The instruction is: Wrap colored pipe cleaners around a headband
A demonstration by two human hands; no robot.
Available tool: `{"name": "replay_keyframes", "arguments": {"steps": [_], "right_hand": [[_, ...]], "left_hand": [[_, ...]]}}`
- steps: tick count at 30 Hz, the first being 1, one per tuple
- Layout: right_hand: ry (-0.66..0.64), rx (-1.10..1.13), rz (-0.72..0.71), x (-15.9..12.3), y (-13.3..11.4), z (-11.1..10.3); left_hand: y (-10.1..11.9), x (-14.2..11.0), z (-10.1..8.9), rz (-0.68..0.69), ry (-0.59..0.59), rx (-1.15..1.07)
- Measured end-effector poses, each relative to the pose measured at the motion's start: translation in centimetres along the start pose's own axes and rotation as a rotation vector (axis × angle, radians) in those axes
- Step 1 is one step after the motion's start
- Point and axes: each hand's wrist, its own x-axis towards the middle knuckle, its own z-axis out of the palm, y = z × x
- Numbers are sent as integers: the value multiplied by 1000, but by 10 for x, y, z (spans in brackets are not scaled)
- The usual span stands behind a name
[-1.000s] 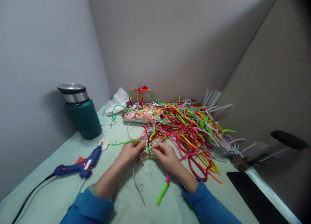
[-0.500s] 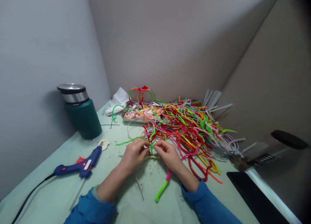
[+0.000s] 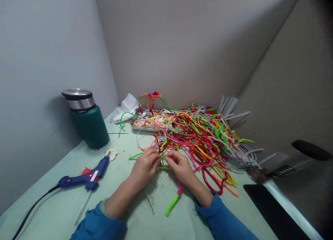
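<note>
My left hand (image 3: pixel 147 165) and my right hand (image 3: pixel 180 165) meet over the middle of the table, fingertips pinched on a green pipe cleaner (image 3: pixel 162 157). One green end (image 3: pixel 135 156) pokes out to the left behind my left hand. Just below the fingers runs a pale band-like strip (image 3: pixel 163 168), partly hidden by both hands. From under my right hand a pink and lime-green wrapped piece (image 3: pixel 172 204) slants toward me. A thin whitish stick (image 3: pixel 150 203) lies on the table below my left hand.
A big heap of coloured pipe cleaners (image 3: pixel 200 129) spreads behind my right hand. Beyond my hands stands a metal tray (image 3: pixel 145 129) of small pieces. On the left are a blue glue gun (image 3: pixel 88 177) and a green bottle (image 3: pixel 90 127). A black flat object (image 3: pixel 270 208) lies right.
My left hand has turned slightly, and its fingers have shifted a little to the right. The green pipe cleaner's loose end on the left shows shorter and lower. My right hand has hardly moved.
</note>
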Motion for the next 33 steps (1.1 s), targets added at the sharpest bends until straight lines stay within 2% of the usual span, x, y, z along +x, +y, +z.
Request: {"name": "replay_keyframes", "arguments": {"steps": [3,8,14,16,20,25,33], "right_hand": [[-11,0,-10,-1,1,0],[-22,-26,-3,-2,2,0],[-31,-73,-17,-2,-2,0],[-30,-79,-16,-2,-4,0],[-23,-84,-10,-2,-5,-2],[-22,-74,-15,-1,-2,-2],[-24,-97,-14,-1,-2,-1]], "left_hand": [[1,1,-1,-57,-45,-17],[4,6,-5,-280,-171,-124],[3,8,-5,-617,-360,-641],[2,7,-6,-672,-410,-766],[-2,6,-7,-622,-428,-761],[-8,4,0,-521,-286,-481],[-2,6,-4,-378,-183,-169]]}}
